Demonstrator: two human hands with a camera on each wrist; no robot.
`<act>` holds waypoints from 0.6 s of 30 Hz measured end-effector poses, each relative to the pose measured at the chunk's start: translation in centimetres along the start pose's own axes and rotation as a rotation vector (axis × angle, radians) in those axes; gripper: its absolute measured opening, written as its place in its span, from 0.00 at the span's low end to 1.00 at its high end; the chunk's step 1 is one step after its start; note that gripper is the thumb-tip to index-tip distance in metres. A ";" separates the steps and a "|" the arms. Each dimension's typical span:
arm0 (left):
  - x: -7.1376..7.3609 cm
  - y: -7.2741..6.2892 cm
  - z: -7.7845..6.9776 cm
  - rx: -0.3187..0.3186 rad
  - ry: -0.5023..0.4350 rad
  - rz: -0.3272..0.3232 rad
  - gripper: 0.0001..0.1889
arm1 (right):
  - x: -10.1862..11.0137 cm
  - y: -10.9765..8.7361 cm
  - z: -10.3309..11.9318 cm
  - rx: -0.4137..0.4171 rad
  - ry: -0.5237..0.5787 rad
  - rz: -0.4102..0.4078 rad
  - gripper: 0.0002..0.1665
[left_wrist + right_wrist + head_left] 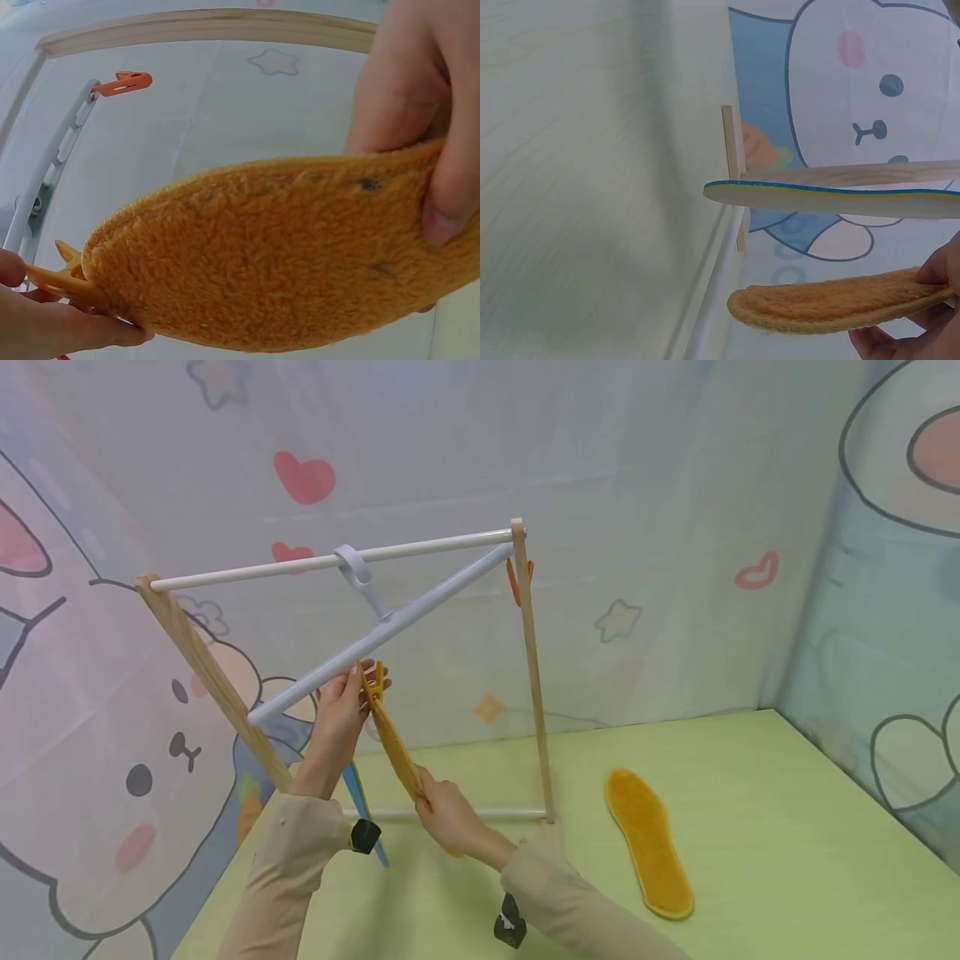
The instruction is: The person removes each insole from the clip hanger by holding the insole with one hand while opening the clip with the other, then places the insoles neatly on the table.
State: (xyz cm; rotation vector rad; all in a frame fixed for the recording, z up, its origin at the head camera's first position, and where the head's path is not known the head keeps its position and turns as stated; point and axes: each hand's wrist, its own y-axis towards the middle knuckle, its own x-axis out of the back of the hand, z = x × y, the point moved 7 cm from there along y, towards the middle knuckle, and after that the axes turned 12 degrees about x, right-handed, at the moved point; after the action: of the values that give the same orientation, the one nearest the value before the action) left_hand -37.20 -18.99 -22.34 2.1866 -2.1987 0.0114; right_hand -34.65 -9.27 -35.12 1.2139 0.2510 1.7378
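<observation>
A fuzzy orange-yellow insole (393, 743) hangs slanted below a tilted white hanger (382, 631). At its upper end my left hand (339, 714) holds a yellow clip (374, 683), which meets the insole's tip in the left wrist view; whether it bites the edge cannot be told. Lower down, my right hand (446, 810) pinches the insole by its middle, thumb on the fuzzy face (255, 262). A blue-edged insole (817, 196) hangs behind my left wrist, its upper end hidden. An orange clip (124, 82) sits at the hanger's raised right end.
The hanger hooks over the top bar (262, 567) of a wooden-sided rack (534, 677). Another orange-yellow insole (649, 843) lies on the light green table (810, 827), right of the rack. A printed cloth (660, 468) stands behind.
</observation>
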 end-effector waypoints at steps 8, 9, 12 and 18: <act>0.0 0.2 -0.1 0.000 -0.019 0.010 0.19 | 0.1 0.0 0.1 0.009 -0.016 -0.002 0.25; 0.0 0.2 -0.1 0.004 -0.024 0.010 0.19 | 0.1 0.0 0.2 0.011 -0.013 -0.001 0.25; 0.0 0.3 -0.1 0.014 -0.039 0.020 0.20 | 0.1 0.0 0.2 0.016 -0.005 0.002 0.25; -0.4 0.2 -0.4 0.022 -0.124 0.080 0.24 | 0.0 0.0 0.2 0.007 -0.004 0.010 0.25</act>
State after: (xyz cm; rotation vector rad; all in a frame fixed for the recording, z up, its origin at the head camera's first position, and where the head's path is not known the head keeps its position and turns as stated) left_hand -37.36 -18.58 -21.90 2.1638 -2.3609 -0.1010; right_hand -34.44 -9.31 -35.01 1.2254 0.2500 1.7445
